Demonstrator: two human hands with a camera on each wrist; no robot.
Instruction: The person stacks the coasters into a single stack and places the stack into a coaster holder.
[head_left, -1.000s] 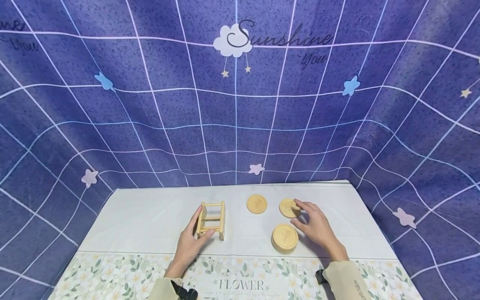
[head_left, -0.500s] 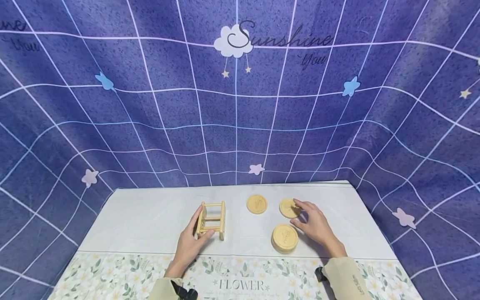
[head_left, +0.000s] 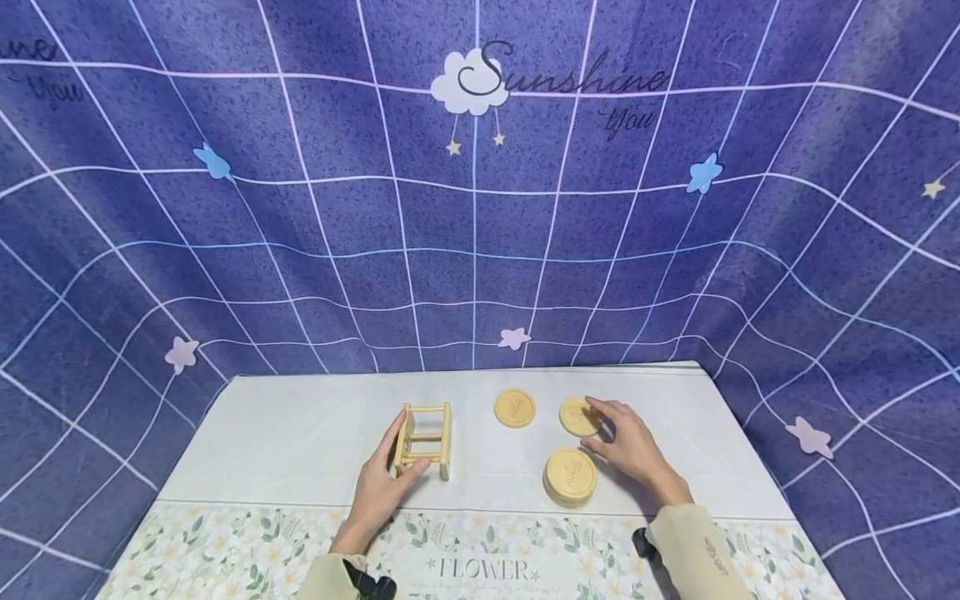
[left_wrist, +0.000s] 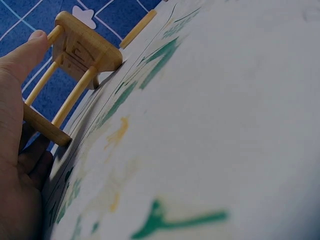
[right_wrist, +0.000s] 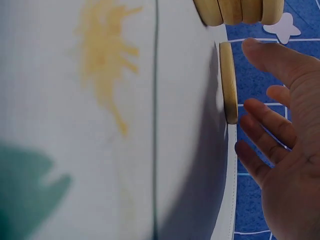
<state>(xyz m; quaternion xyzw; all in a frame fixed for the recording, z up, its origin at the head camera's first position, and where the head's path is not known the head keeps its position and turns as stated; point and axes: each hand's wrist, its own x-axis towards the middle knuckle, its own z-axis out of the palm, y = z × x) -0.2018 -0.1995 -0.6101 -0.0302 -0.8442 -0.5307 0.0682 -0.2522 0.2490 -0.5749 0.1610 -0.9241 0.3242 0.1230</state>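
A small wooden rack [head_left: 447, 442] with round rods stands on the table, left of centre. My left hand [head_left: 375, 496] holds it, thumb on its front rod and fingers along its left side; the left wrist view shows the thumb [left_wrist: 37, 42] at one rod. My right hand [head_left: 633, 450] is at a round wooden coaster [head_left: 576, 415] lying flat, its fingers spread loosely at the coaster's right edge. In the right wrist view that coaster [right_wrist: 228, 82] lies on the table beside the fingertips. Close by, towards me, is a stack of coasters [head_left: 570, 475].
Another single coaster [head_left: 514, 408] lies flat between the rack and the right-hand coaster. A white cloth [head_left: 300, 450] with a floral front band [head_left: 247, 542] covers the table. Blue grid-patterned curtains [head_left: 472, 217] hang behind and at both sides.
My right hand has shifted very slightly left over the coaster. The left hand, the rack and the coasters keep their places.
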